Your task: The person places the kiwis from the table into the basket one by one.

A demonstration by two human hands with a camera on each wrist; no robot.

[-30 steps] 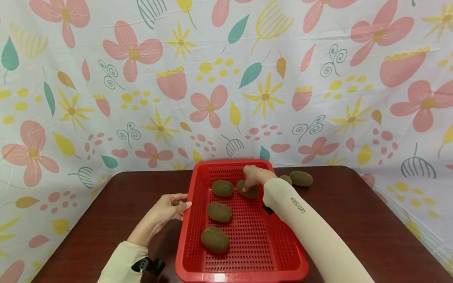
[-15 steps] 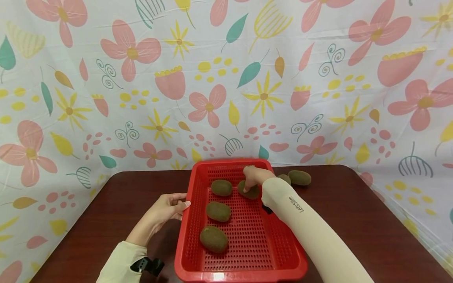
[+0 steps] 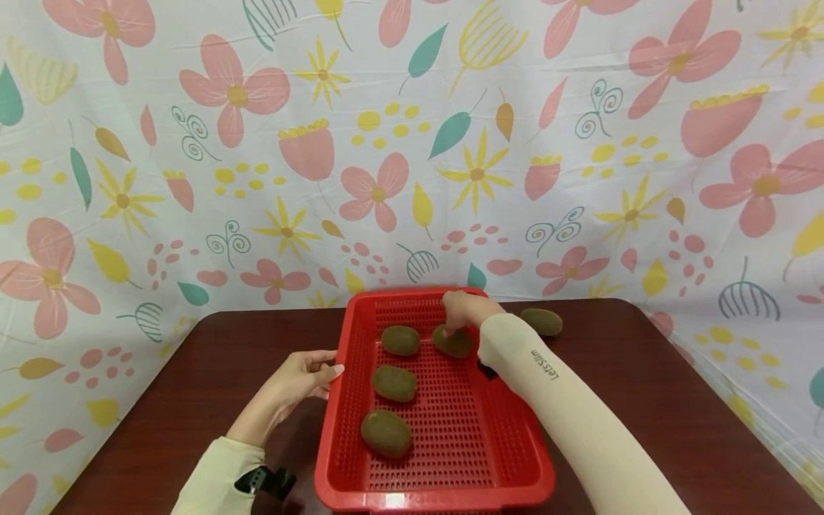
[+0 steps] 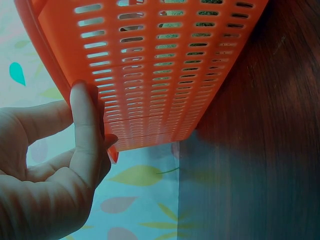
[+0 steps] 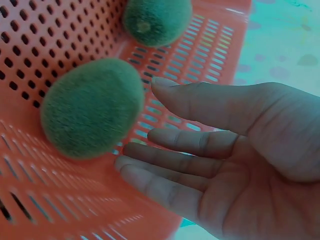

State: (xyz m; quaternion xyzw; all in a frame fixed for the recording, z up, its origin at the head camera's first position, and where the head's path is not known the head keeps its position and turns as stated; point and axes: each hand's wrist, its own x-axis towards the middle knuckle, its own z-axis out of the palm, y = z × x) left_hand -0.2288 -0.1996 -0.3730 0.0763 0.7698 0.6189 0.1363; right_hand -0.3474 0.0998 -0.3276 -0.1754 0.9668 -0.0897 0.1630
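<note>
A red plastic basket (image 3: 434,498) with perforated walls stands on the dark table. My left hand (image 3: 302,383) holds its left rim, thumb over the edge and fingers against the outer side; the left wrist view shows the fingers (image 4: 85,135) bent at the rim. Three kiwis line the basket's left side: a far one (image 3: 400,340), a middle one (image 3: 395,383) and a near one (image 3: 386,433). My right hand (image 3: 462,312) is over a fourth kiwi (image 3: 458,346) in the far right part. In the right wrist view, its fingers are extended and spread beside that kiwi (image 5: 92,107).
Outside the basket, another kiwi (image 3: 541,322) lies on the table (image 3: 618,372) at the back right, partly behind my right sleeve (image 3: 560,386). A flower-printed cloth (image 3: 386,143) hangs behind the table's far edge.
My right hand has risen slightly off the kiwi at the far right, which stays in place. A small kiwi beside the one on the table is now hidden by my sleeve. The left hand keeps its hold.
</note>
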